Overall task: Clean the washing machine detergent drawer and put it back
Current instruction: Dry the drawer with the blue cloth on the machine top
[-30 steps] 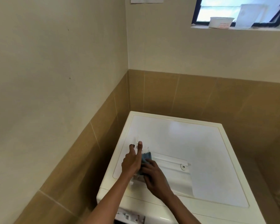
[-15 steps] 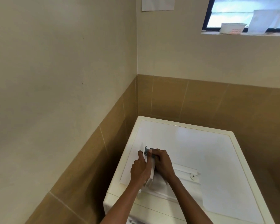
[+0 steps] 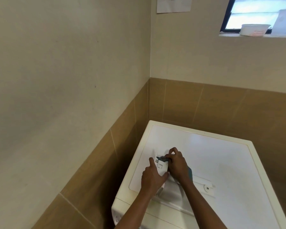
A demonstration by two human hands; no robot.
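Wiping is the step in hand. The detergent drawer [image 3: 161, 167] lies on the washing machine top [image 3: 218, 156], close to its left edge and nearer the front-left corner than the back, its length running away from the person. The left hand [image 3: 153, 177] is clamped on the drawer's near left side, thumb up along the wall, bracing it. The right hand [image 3: 177, 165] is curled round a blue-grey cloth [image 3: 162, 157] and pushes a bunched end of it into the drawer's far end; more of the cloth shows behind the right wrist. Fingers hide most of the compartments, so I cannot tell which one the cloth is in. A white moulded part [image 3: 203, 185] lies on the top just right of the hands, toward the front edge.

By my reading the cleaning is under way and refitting has not begun. The next move calls for a firm left-hand hold so the drawer does not skate on the smooth top while the cloth works through the remaining corners. After that the drawer must be lined up squarely with its slot at the machine's front.
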